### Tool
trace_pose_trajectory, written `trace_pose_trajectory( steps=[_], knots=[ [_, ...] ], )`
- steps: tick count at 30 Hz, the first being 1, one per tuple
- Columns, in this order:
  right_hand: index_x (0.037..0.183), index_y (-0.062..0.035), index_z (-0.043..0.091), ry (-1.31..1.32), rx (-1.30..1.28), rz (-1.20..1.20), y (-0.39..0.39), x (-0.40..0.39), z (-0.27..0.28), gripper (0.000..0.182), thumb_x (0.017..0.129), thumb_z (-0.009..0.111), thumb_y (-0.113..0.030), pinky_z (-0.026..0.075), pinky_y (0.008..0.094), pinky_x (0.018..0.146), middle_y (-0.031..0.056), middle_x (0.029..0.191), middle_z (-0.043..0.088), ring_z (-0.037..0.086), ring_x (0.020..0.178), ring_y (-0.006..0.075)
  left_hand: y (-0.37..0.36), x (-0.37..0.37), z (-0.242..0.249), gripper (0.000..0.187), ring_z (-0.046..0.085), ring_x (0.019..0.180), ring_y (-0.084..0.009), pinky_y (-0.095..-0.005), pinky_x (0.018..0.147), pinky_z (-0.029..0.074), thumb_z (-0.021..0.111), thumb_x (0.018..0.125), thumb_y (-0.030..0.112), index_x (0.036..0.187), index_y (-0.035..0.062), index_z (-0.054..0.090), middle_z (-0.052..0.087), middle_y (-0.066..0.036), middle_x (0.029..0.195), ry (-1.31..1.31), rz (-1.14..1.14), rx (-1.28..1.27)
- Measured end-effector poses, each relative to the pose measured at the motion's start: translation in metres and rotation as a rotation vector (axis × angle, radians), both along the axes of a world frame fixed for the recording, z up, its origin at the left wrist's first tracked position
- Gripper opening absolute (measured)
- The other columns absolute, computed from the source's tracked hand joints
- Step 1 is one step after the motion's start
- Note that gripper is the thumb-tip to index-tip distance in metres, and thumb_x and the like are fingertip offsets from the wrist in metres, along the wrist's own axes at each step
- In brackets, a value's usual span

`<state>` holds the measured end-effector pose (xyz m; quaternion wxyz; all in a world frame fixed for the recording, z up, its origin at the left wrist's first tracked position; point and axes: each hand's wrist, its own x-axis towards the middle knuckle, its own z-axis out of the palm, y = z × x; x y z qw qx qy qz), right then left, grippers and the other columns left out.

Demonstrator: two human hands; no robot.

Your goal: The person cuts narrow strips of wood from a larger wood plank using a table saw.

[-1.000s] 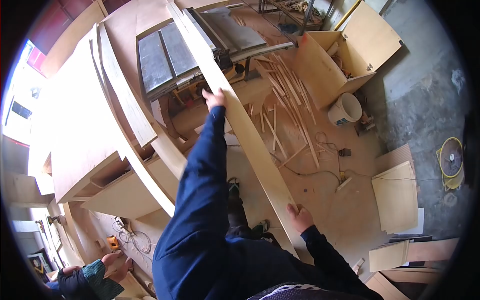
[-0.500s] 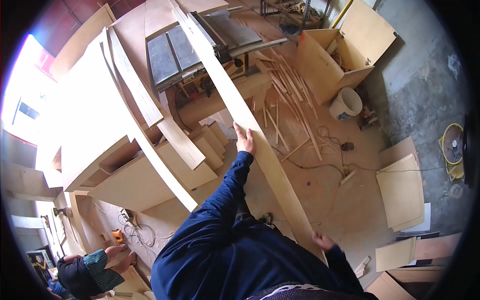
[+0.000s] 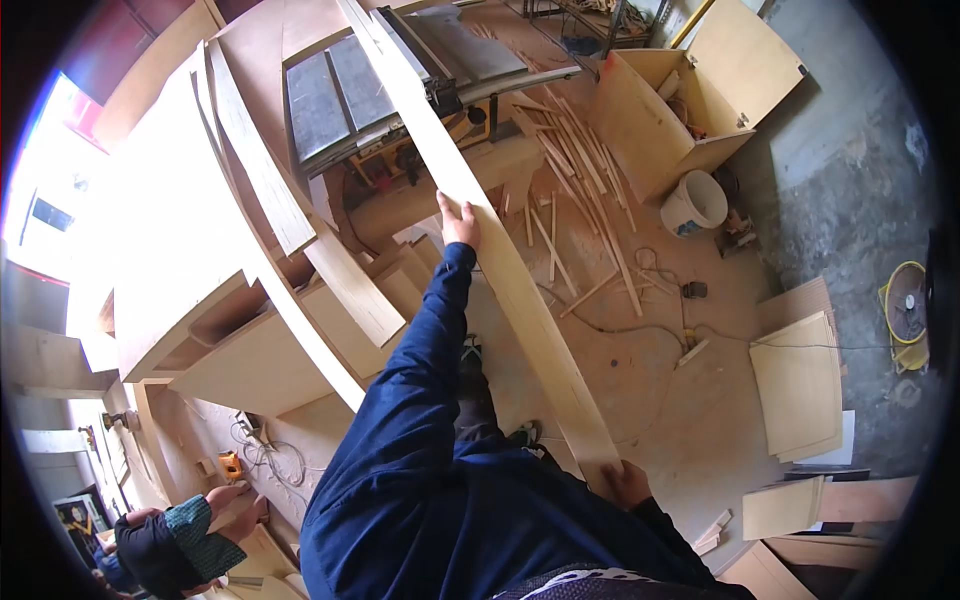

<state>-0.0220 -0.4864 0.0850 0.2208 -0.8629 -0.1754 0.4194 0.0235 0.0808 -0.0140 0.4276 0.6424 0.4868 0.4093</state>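
Observation:
A long pale wooden plank (image 3: 515,290) runs from near my body up across the table saw (image 3: 345,90). My left hand (image 3: 460,222) holds the plank's left edge partway along, its fingers lying on the top face. At the near end, my right hand (image 3: 628,485) is closed around the plank's right edge; some of its fingers are hidden. The plank's far part rests over the saw's dark metal top, beside the black fence (image 3: 440,95).
More boards (image 3: 255,150) lie on the large bench at left. Thin offcuts (image 3: 590,180) litter the floor beyond the plank, near a white bucket (image 3: 694,203) and an open wooden box (image 3: 660,120). Cables cross the floor. Another person (image 3: 175,545) is at lower left.
The plank has slid a little forward and left, towards the saw. Both hands have moved with it, and my right hand now wraps more closely around the near end.

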Motion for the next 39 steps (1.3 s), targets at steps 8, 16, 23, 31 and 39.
trace_pose_trajectory(
  steps=[8,16,23,31,39],
  knots=[
    [0.084,0.0024,0.065,-0.121,0.094,0.045,0.132,0.025,0.004,0.057,0.085,0.052,-0.053,0.049,0.043,0.07,0.0238,0.079,0.064,0.063,0.08,0.0385,0.133,0.033,0.006,0.071,0.052,0.115,-0.0348,-0.0353,0.097,0.041,0.055,0.087,0.024,0.144,0.0082,0.017,0.05,-0.025,0.126,0.003,0.012,-0.097],
    [0.085,0.0015,0.065,-0.152,0.023,0.045,0.212,0.045,-0.008,0.063,0.084,0.05,-0.059,0.049,0.0439,0.072,0.0245,0.082,0.064,0.062,0.082,0.0399,0.226,0.055,-0.001,0.075,0.055,0.11,-0.0371,-0.038,0.095,0.042,0.056,0.086,0.03,0.144,0.0088,0.014,0.052,-0.026,0.123,0.169,-0.004,-0.096],
    [0.102,0.0057,0.059,-0.183,0.017,0.083,0.213,0.05,-0.017,0.076,0.082,0.044,-0.066,0.046,0.0442,0.083,0.0299,0.096,0.061,0.058,0.097,0.043,-0.028,-0.014,-0.001,0.081,0.06,0.082,-0.0476,-0.0532,0.077,0.048,0.054,0.085,0.041,0.145,0.0172,0.007,0.06,-0.032,0.097,0.277,0.052,0.036],
    [0.107,0.0069,0.054,0.124,0.245,0.285,0.1,0.046,-0.003,0.049,0.091,0.052,-0.039,0.045,0.0377,0.084,0.0244,0.101,0.062,0.059,0.097,0.0365,-0.094,-0.03,0.02,0.064,0.054,0.112,-0.038,-0.0378,0.095,0.042,0.047,0.093,0.027,0.146,0.0149,0.013,0.053,-0.029,0.121,-0.022,-0.068,-0.114],
    [0.098,0.009,0.055,-0.244,0.156,0.192,0.096,0.023,-0.014,0.061,0.086,0.053,-0.051,0.047,0.0468,0.07,0.0315,0.083,0.06,0.059,0.085,0.0456,-0.075,-0.02,0.031,0.064,0.053,0.111,-0.0411,-0.0408,0.095,0.042,0.048,0.091,0.029,0.145,0.0158,0.016,0.053,-0.028,0.12,0.089,0.015,-0.142]
  ],
)
